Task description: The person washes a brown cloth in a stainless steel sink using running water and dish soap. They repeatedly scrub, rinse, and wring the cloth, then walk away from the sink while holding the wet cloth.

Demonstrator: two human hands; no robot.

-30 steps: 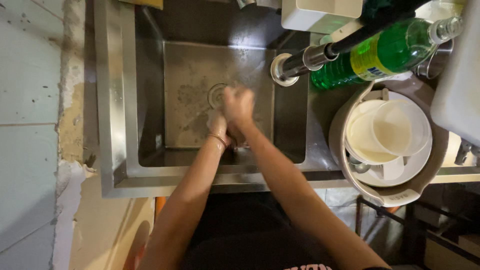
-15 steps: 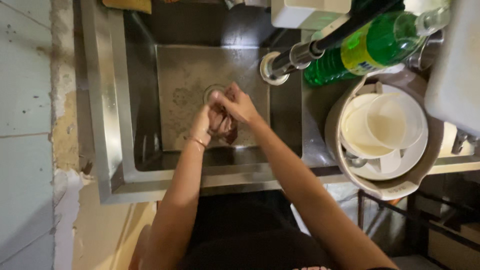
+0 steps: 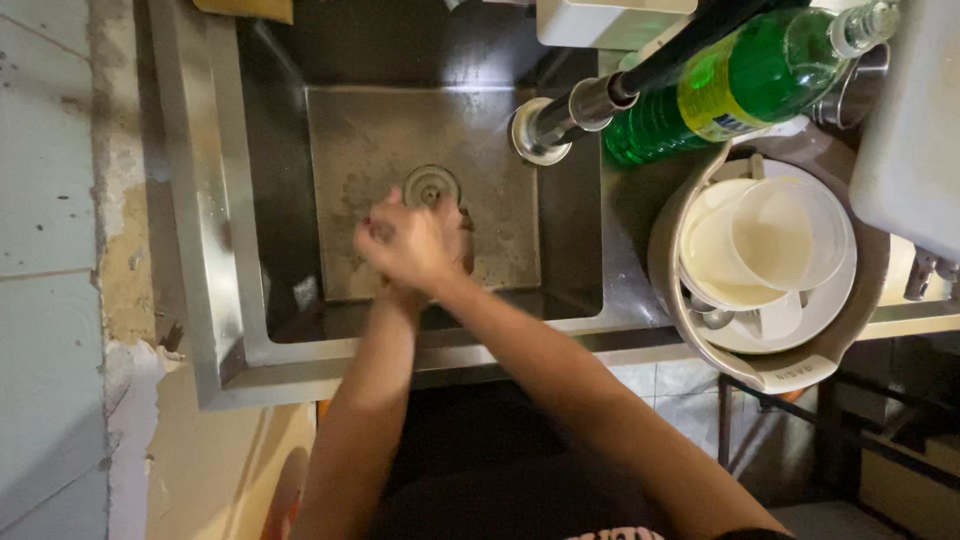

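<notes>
Stainless steel sink (image 3: 225, 250) holds both hands over its basin, just short of the drain (image 3: 431, 187). Right hand (image 3: 425, 245) now lies clasped over the left hand (image 3: 385, 235), shifted leftward since a moment ago; motion blur hides whether anything is held. Rubbing appears ongoing.

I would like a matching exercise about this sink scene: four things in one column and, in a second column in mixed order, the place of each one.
Things:
1. drain
2. green bottle
3. white bowls
4. clasped hands

Places:
A. lying on its side on the counter, behind the tub
B. stacked inside the round tub to the right of the sink
C. in the middle of the sink floor
D. held together above the sink basin, near the front edge

Pairs: 1-C, 2-A, 3-B, 4-D
</notes>
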